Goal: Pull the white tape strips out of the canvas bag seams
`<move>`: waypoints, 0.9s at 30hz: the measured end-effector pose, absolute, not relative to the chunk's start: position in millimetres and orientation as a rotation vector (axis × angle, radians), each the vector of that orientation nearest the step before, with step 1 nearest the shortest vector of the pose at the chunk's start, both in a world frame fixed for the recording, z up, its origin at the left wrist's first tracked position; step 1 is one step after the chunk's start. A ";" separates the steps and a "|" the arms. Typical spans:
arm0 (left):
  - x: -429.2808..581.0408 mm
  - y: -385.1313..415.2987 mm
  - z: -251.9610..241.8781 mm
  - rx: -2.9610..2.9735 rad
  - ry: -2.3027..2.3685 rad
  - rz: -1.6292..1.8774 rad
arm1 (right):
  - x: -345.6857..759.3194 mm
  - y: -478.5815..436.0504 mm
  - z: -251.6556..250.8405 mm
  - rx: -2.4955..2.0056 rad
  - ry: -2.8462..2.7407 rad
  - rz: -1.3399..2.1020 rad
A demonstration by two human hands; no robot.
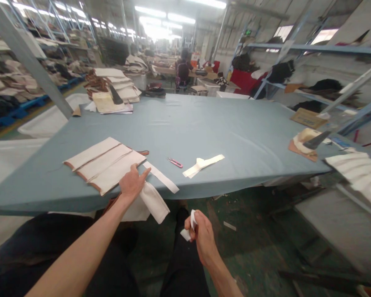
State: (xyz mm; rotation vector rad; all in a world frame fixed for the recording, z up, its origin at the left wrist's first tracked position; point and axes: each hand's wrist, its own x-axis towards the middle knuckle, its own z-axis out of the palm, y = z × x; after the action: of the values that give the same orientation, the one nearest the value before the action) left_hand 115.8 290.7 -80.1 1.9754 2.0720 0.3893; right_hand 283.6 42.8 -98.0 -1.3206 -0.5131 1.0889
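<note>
My left hand rests at the right edge of a cream fabric panel with brown edging, its thumb and index finger apart. The thumb touches or lies close beside a flat white strip on the table. Below that hand, a folded cream fabric piece hangs over the table's front edge. Held in front of my legs, my right hand is closed around a crumpled white strip. Pink-handled thread snips lie on the table, beside a folded pale yellow strip.
A blue-grey cloth covers the wide table. Stacked fabric pieces sit at its far left, a dark tool on top. At the right edge are tan pieces and a cardboard box. Metal posts and shelves flank the table.
</note>
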 end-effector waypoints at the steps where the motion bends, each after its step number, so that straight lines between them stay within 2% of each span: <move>1: 112.4 288.2 -80.4 1.971 2.068 0.408 | 281.9 47.0 -92.3 -1.303 -0.519 1.089; 12: 77.9 201.6 -88.0 1.903 1.535 0.737 | 257.1 107.0 14.4 -1.066 -0.595 1.099; 20: 77.3 161.6 -85.0 1.682 1.205 0.999 | 220.5 106.4 87.2 -0.740 -0.621 1.405; 24: 84.5 137.3 -63.5 1.627 1.057 1.111 | 214.2 99.6 101.9 -0.683 -0.512 1.525; 27: 84.0 108.3 -42.8 1.573 0.965 1.197 | 214.1 95.5 93.0 -0.738 -0.409 1.512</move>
State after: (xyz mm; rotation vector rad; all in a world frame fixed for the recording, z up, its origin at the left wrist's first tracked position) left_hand 84.0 108.3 -42.8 1.5730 0.9648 1.1971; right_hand 214.1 95.5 93.0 -0.7381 -0.4088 1.5117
